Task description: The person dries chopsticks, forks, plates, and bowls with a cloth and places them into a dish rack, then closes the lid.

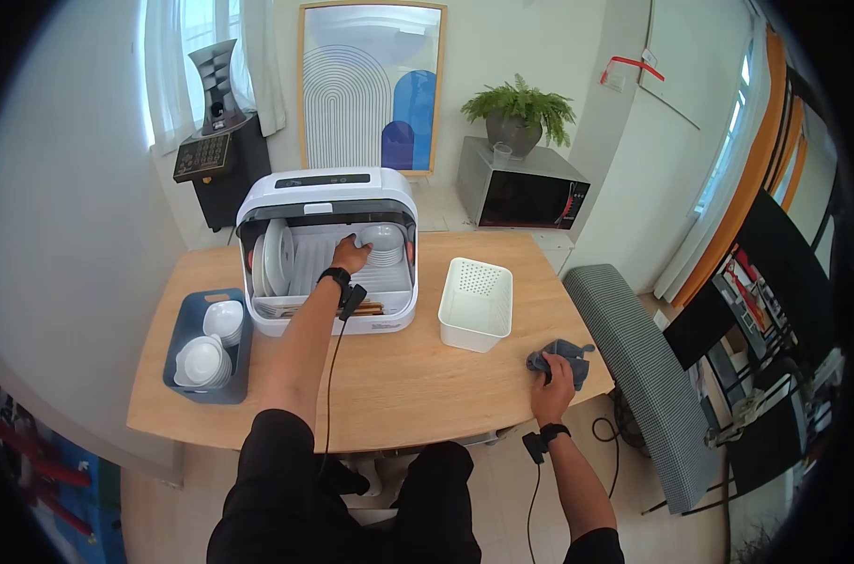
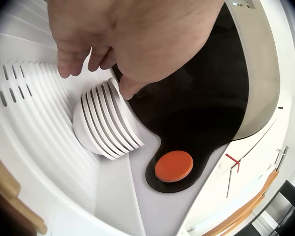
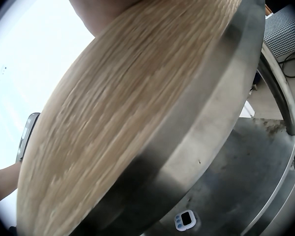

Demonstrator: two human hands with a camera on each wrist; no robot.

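Inside the white dish cabinet (image 1: 403,306), my left hand (image 1: 351,256) is at the left side of a stack of white bowls (image 1: 385,246). The left wrist view shows this hand (image 2: 132,37) with its thumb against the outermost of the nested bowls (image 2: 101,120) and its fingers behind the rim, pinching it. My right hand (image 1: 552,390) grips a bunched grey cloth (image 1: 574,355) near the table's right edge. In the right wrist view only part of that hand (image 3: 105,12) shows, and the cloth is out of sight.
White plates (image 1: 278,256) stand at the cabinet's left. A blue-grey bin (image 1: 211,395) with white dishes is left of it; a white perforated basket (image 1: 474,334) stands to its right on the wooden table (image 1: 399,395). A grey padded bench (image 1: 634,376) borders the table's right.
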